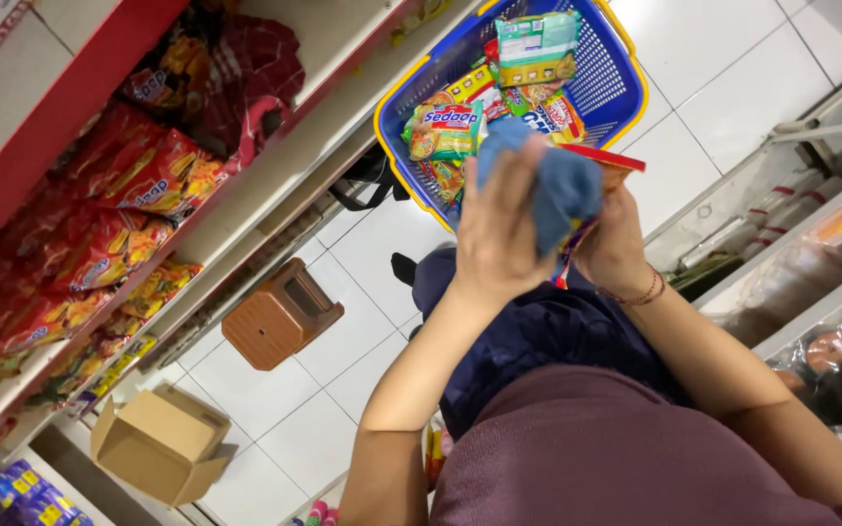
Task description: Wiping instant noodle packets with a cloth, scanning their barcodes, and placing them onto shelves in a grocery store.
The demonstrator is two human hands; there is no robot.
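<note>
The white tiled floor [733, 58] runs between two store fixtures. On the left, a red-edged shelf unit [60, 117] carries rows of red and yellow snack packets [138, 180]. On the right, a pale shelf unit [801, 224] holds clear-wrapped goods.

A blue shopping basket [608, 73] with a yellow rim stands on the floor ahead of the person, filled with noodle packets [445, 130] and other flat packs. An open cardboard box [160, 443] lies on the floor at lower left. A brown plastic stool [280, 314] stands near the left shelf unit, between the box and the basket.

Both hands are raised in front of the basket. The left hand [499, 229] is closed over a blue cloth [548, 185], pressing it against a red-edged packet [608, 161]. The right hand [614, 248], with a thin bracelet at the wrist, grips that packet from behind; its fingers are mostly hidden by the cloth.
</note>
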